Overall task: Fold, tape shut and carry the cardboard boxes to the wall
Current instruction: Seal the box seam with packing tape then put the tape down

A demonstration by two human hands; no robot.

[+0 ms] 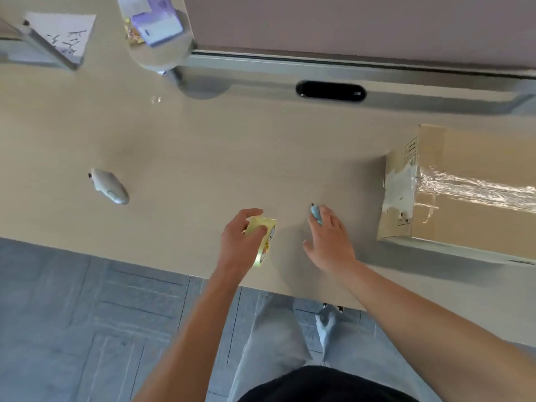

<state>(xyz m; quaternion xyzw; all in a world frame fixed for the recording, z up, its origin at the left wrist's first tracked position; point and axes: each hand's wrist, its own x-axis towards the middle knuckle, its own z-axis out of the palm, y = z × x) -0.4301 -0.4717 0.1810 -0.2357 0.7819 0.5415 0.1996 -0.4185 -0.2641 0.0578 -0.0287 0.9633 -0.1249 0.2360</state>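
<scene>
Head view: left hand (242, 237) gripping the yellow tape roll (264, 240) near the table (203, 158) front edge, right hand (329, 239) curled over a small blue cutter (316, 213). Cardboard box (461, 195) sitting far right, already taped, cut off by the frame. Could nick a finger, blade hidden under the hand. Second cutter (108, 185) blurry.

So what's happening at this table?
A person stands at a table packing boxes. The left hand grips a tape roll, and the right hand rests on a small blue cutter. A cardboard box, already taped along its top, sits to the right. A second, grey cutter lies apart on the left.
</scene>
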